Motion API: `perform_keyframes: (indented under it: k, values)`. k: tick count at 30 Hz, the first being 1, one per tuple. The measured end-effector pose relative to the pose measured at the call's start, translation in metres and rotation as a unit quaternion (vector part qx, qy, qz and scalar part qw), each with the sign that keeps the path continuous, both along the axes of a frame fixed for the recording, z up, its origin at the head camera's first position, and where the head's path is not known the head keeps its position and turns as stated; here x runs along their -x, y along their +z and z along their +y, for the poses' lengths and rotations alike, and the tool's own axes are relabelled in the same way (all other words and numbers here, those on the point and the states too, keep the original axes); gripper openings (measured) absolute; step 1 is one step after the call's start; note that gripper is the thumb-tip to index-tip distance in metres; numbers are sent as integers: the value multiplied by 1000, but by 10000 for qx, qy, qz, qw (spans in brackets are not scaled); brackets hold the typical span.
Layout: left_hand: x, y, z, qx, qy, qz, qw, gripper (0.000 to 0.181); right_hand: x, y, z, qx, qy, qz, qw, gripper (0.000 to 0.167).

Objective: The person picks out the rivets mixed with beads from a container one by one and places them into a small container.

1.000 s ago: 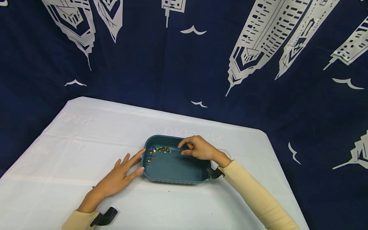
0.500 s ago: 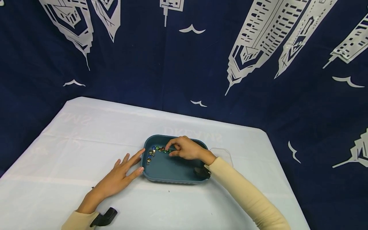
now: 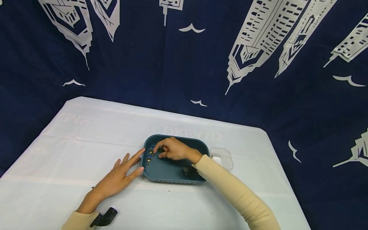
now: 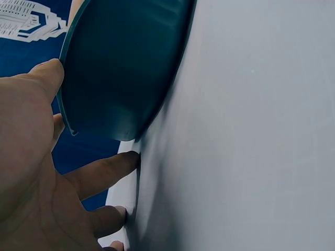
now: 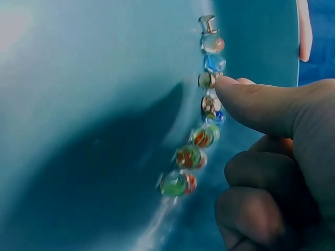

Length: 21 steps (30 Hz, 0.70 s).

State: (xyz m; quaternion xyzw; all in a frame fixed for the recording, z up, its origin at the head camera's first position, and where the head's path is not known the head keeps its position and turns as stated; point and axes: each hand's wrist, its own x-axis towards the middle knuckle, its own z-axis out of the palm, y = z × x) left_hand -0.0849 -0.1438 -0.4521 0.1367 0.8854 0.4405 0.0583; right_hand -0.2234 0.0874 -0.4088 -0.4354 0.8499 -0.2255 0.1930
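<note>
A dark teal tray (image 3: 175,172) lies on the white table. Along its left and far walls sit several glass marbles (image 5: 175,184) mixed with small gold pieces (image 5: 208,23) that look like push pins. My right hand (image 3: 175,149) reaches into the tray over them, index finger and thumb apart. In the right wrist view the thumb tip is at a gold piece (image 5: 205,80), touching or just in front of it; the other visible fingers are curled. My left hand (image 3: 119,175) is spread at the tray's left end, its thumb and a finger touching the rim.
A clear plastic box (image 3: 227,157) with something white (image 3: 217,160) in it stands right of the tray, partly behind the right sleeve. Small dark specks (image 3: 169,191) lie on the table in front. A dark blue patterned cloth (image 3: 184,70) hangs behind.
My right hand has moved left across the tray, from its bare middle to the marbles and gold pieces. The clear box has come more into view. My left hand has stayed at the rim.
</note>
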Motion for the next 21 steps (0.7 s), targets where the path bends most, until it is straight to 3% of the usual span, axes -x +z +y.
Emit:
perform_keyframes:
  k: [12, 21]
  values:
    - [2, -4, -1, -6, -6, 127, 9999, 64, 3, -5, -15, -122, -29, -15, 9999, 20]
    - [-1, -1, -1, -2, -41, 130, 9999, 64, 3, -10, -15, -236, -116, -163, 9995, 18]
